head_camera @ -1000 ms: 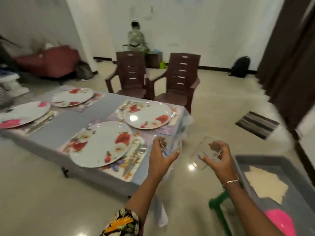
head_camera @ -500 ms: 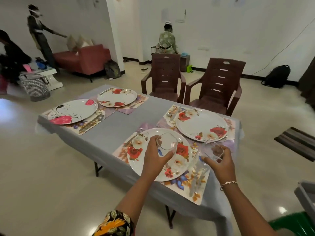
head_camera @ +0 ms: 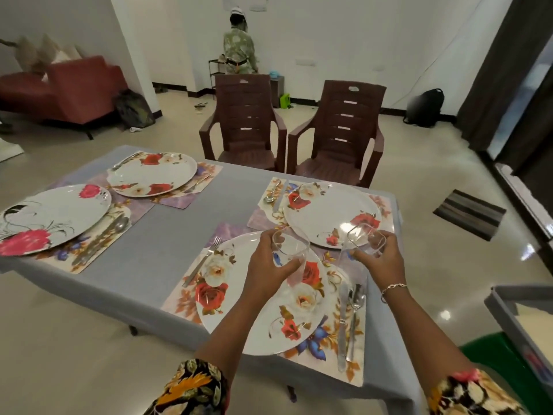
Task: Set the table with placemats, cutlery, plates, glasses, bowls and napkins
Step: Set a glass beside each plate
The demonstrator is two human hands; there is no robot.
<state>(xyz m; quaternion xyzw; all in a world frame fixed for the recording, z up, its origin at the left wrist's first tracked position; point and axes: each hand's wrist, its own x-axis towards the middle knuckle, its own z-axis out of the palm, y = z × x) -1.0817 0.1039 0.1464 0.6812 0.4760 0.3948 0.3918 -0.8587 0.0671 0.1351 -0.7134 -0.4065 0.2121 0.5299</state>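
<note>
Clear glass (head_camera: 294, 248) was clasped in your curled left grip (head_camera: 269, 277), second glass (head_camera: 363, 236) likewise in your right grip (head_camera: 378, 263), both held above the grey surface (head_camera: 167, 241).

Two brown slatted plastic armchairs (head_camera: 244, 121) stand side by side. Behind them, a person in a pale green top (head_camera: 239, 52) faces the white wall. A red sofa (head_camera: 74, 85) sits far left. A black backpack (head_camera: 425, 107) rests by the right wall, and a dark striped floor mat (head_camera: 469, 214) lies nearer.

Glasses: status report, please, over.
Hands: left hand grips left glass; right hand grips right glass. Neither set down yet. Under left glass: near plate.
</note>
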